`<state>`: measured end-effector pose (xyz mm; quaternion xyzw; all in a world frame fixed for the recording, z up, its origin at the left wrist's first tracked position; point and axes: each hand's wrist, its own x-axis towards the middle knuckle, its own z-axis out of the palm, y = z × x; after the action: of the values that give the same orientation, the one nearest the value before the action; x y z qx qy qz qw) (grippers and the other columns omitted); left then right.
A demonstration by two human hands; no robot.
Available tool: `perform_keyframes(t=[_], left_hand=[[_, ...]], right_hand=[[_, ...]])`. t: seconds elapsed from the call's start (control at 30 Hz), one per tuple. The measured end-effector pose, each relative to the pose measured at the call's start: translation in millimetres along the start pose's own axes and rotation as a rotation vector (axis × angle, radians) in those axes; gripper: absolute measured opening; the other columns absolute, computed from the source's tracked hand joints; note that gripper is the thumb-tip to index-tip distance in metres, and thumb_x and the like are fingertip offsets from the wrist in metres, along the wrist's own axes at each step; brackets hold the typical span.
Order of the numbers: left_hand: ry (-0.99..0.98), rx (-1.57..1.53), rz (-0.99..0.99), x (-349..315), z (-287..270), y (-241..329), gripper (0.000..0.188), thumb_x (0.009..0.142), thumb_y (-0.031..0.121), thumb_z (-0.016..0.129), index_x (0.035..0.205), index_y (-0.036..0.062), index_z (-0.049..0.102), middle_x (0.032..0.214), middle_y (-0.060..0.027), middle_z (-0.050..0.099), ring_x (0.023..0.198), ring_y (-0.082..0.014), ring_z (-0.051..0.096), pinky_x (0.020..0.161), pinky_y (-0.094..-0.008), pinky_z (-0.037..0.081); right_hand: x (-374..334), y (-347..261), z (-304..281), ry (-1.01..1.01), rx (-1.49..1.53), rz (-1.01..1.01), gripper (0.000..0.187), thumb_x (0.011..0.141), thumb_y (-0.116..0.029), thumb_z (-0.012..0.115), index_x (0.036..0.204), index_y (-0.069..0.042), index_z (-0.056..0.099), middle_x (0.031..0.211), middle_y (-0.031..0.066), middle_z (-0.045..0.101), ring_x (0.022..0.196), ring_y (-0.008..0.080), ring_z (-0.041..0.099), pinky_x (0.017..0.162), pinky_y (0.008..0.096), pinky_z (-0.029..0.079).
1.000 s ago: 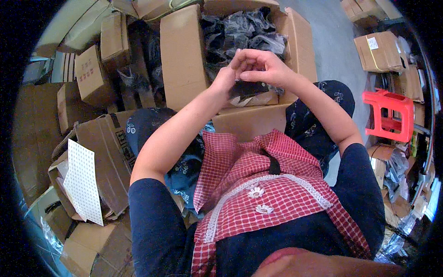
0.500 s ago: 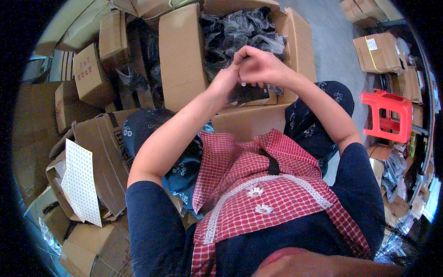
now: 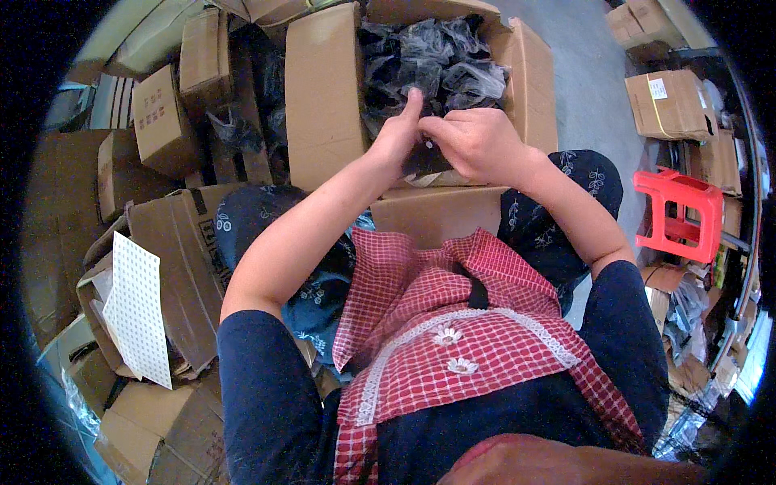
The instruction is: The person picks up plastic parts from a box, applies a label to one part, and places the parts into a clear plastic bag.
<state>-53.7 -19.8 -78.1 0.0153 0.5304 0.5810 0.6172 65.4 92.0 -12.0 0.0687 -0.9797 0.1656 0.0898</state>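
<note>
Both hands are together over the near edge of an open cardboard box (image 3: 323, 105) between my knees. My left hand (image 3: 396, 139) is closed on a dark, flat-looking item (image 3: 422, 162), its thumb pointing up. A small white round spot shows on that item, and its exact kind is partly hidden by my hands. My right hand (image 3: 485, 144) is closed, its fingers curled and its thumb and forefinger pinched just beside the left hand. Whatever lies in that pinch is hidden. Beyond the hands, the box holds several dark items in clear plastic bags (image 3: 432, 61).
A white sheet with rows of small marks (image 3: 139, 311) leans on a carton (image 3: 174, 259) at my left. More cartons (image 3: 166, 121) are stacked at the far left. On the right stand a red plastic stool (image 3: 679, 214) and a shelf with a strapped carton (image 3: 667, 105).
My right hand has turned over and lowered; its raised, arched fingers are now curled in beside the left hand. The left thumb now points up, apart from the right fingers.
</note>
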Motion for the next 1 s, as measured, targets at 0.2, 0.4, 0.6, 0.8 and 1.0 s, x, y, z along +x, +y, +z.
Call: perform_keyframes(t=[0.2,0.4,0.6,0.8,1.0], left_hand=[[0.016,-0.06,0.024,-6.8,8.7,8.0,0.07,0.095,0.064,0.04,0.121,0.0016,0.059,0.11,-0.0134,0.064,0.094,-0.0224,0.063,0.081,-0.0373,0.052],[-0.033,0.114,0.046,-19.4,17.9,13.7,0.071,0.098,0.062,0.035,0.133,0.0022,0.051,0.116,-0.0113,0.063,0.101,-0.0193,0.063,0.085,-0.0362,0.052],[-0.162,0.066,0.016,9.0,3.3,-9.0,0.077,0.094,0.07,0.032,0.141,0.0107,0.043,0.119,-0.0082,0.062,0.103,-0.017,0.063,0.084,-0.0319,0.054],[-0.295,-0.121,-0.081,-0.3,7.1,5.7,0.073,0.09,0.072,0.038,0.132,0.014,0.051,0.115,-0.006,0.064,0.098,-0.0199,0.068,0.08,-0.0327,0.058],[-0.041,-0.112,-0.026,-14.8,14.4,17.2,0.036,0.094,0.037,0.054,0.12,0.0139,0.061,0.111,-0.0049,0.066,0.095,-0.0182,0.066,0.08,-0.0352,0.055]], right_hand=[[3.0,10.5,-0.8,0.128,0.025,0.095,0.041,0.079,-0.014,0.066,0.117,-0.004,0.058,0.095,0.0138,0.063,0.09,0.0319,0.06,0.08,0.04,0.05],[5.4,33.7,2.4,0.16,-0.037,0.073,0.079,0.07,-0.048,0.078,0.127,-0.001,0.05,0.122,0.0196,0.053,0.114,0.0396,0.047,0.1,0.047,0.039],[5.6,44.0,17.1,0.097,0.114,0.136,0.064,0.081,-0.036,0.072,0.129,-0.002,0.049,0.114,0.0176,0.06,0.106,0.0341,0.057,0.095,0.0418,0.044],[9.0,51.0,19.9,0.205,0.568,0.491,0.043,0.094,-0.027,0.056,0.123,0.004,0.054,0.117,0.0217,0.062,0.111,0.0347,0.058,0.096,0.0383,0.044],[-2.6,15.2,48.9,0.247,0.051,0.249,0.066,0.091,-0.036,0.058,0.138,0.006,0.039,0.141,0.0279,0.041,0.129,0.0442,0.042,0.107,0.0478,0.035]])
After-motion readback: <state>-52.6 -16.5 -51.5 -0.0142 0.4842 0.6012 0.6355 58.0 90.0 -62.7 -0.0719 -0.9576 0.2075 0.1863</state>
